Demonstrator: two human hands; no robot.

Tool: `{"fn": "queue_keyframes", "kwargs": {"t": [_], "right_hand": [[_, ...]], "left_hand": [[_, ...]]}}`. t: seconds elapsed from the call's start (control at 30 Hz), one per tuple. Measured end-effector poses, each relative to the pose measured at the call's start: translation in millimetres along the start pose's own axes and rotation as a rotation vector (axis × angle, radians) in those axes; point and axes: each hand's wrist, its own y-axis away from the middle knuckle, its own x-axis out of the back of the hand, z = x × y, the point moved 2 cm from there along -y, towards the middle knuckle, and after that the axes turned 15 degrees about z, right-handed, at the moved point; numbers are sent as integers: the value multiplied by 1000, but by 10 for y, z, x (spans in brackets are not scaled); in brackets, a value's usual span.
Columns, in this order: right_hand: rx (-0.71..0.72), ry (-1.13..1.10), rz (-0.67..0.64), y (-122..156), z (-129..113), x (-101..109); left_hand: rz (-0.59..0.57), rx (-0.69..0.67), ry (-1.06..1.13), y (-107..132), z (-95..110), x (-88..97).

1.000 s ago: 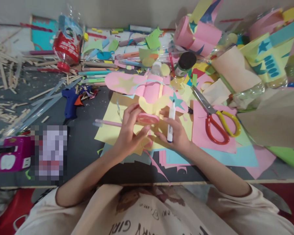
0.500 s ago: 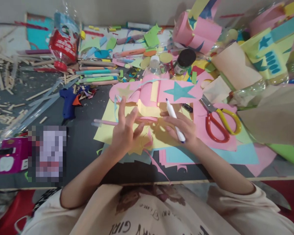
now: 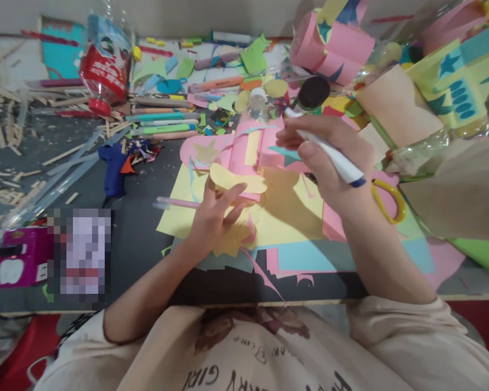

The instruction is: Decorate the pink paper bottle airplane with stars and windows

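Note:
My left hand (image 3: 214,217) lies on a stack of yellow paper (image 3: 285,214), fingers stretched out, fingertips under a yellow cut-out shape (image 3: 234,178). My right hand (image 3: 330,157) is raised above the pink paper craft (image 3: 244,152) with its teal star, and it is closed around a white marker with a blue cap (image 3: 330,155). The marker's tip points to the far left, near a black-lidded jar (image 3: 313,92). A thin pink pen (image 3: 175,203) lies just left of my left hand.
Red-and-yellow scissors (image 3: 385,201) lie partly hidden behind my right wrist. A blue glue gun (image 3: 113,168) sits at the left among wooden sticks (image 3: 8,119). Markers, paper scraps, a red-labelled plastic bottle (image 3: 104,70) and pink paper rolls (image 3: 330,46) crowd the back. Decorated paper boxes stand at the right.
My right hand has lifted off the yellow paper and moved up and away with the marker. My left hand has stayed on the paper, now with fingers flat under the yellow cut-out.

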Motion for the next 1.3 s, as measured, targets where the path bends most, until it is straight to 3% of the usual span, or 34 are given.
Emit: {"fn": "queue_keyframes", "kwargs": {"t": [0.13, 0.3, 0.4, 0.6, 0.67, 0.77, 0.9, 1.03, 1.17, 1.3], "right_hand": [[167, 227, -78, -229, 79, 121], [203, 219, 51, -246, 382, 202], [198, 156, 26, -207, 458, 197], [108, 122, -64, -158, 526, 140], [107, 137, -91, -112, 515, 83], [163, 171, -68, -38, 437, 2], [249, 186, -44, 2, 281, -14], [185, 178, -174, 6, 115, 37], [89, 51, -287, 14, -4, 76], [-32, -133, -250, -21, 25, 113]], "left_hand": [[91, 32, 17, -8, 14, -26], [135, 98, 82, -18, -1, -25], [138, 104, 126, -62, -48, 21], [-68, 26, 61, -115, -1, 28], [-70, 6, 46, -100, 36, -1], [20, -8, -2, -82, 39, -13], [91, -26, 10, -107, -42, 70], [106, 89, 40, -128, -125, 134], [201, 181, -9, -117, -174, 127], [159, 190, -24, -154, -236, 146]]}}
